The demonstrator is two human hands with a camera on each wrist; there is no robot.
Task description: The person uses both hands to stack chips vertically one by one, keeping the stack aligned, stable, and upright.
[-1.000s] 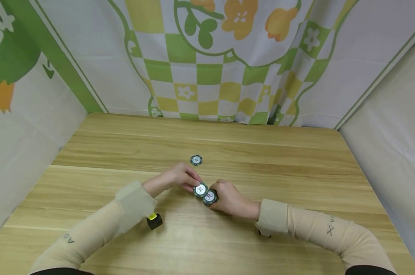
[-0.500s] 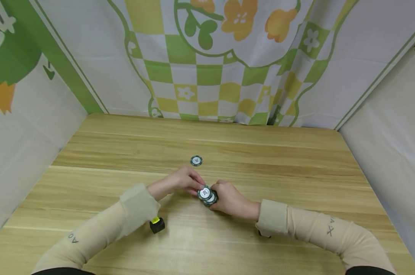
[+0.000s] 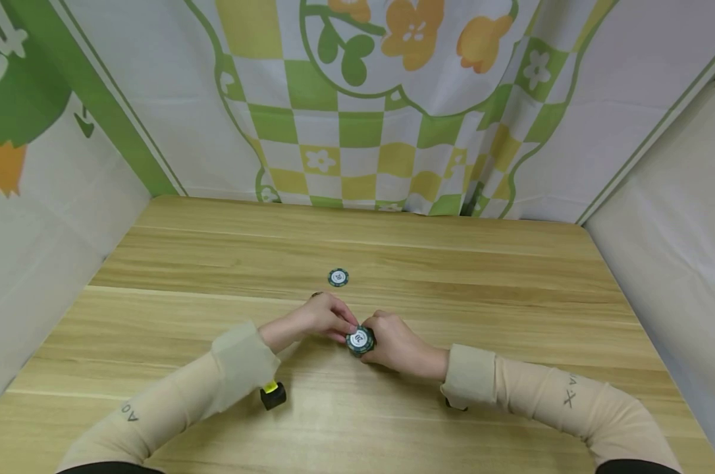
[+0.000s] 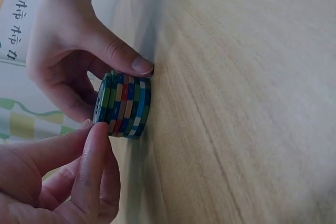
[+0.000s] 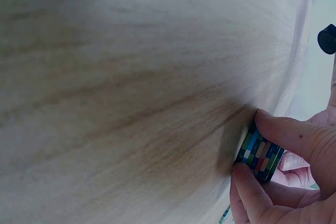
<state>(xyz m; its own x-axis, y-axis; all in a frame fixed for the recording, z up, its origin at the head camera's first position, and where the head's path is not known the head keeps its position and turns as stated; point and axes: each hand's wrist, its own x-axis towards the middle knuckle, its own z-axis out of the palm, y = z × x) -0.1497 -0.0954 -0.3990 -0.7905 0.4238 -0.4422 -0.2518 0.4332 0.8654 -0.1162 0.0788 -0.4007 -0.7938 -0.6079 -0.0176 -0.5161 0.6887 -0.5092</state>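
A stack of poker chips (image 3: 360,340) stands on the wooden table, its top chip marked 20. In the left wrist view the stack (image 4: 128,106) shows green, blue, red and tan bands on its side. My right hand (image 3: 401,345) grips the stack, thumb on one side and fingers on the other. From the left, my left hand (image 3: 326,316) pinches the rim of the top green chip (image 4: 101,103) between thumb and fingertips. That chip lies over the stack, nearly lined up with it. Beyond the hands, a single green chip (image 3: 338,277) marked 20 lies flat.
The wooden table (image 3: 482,283) reaches to a printed curtain (image 3: 357,131) at the back, with white fabric walls on both sides. A black block with a yellow piece (image 3: 272,395) sits under my left wrist. A small dark edge (image 3: 317,294) shows behind my left hand.
My left hand has moved right and slightly nearer, bringing its chip from beside the stack's top to over it. The right hand and the single chip stay in place.
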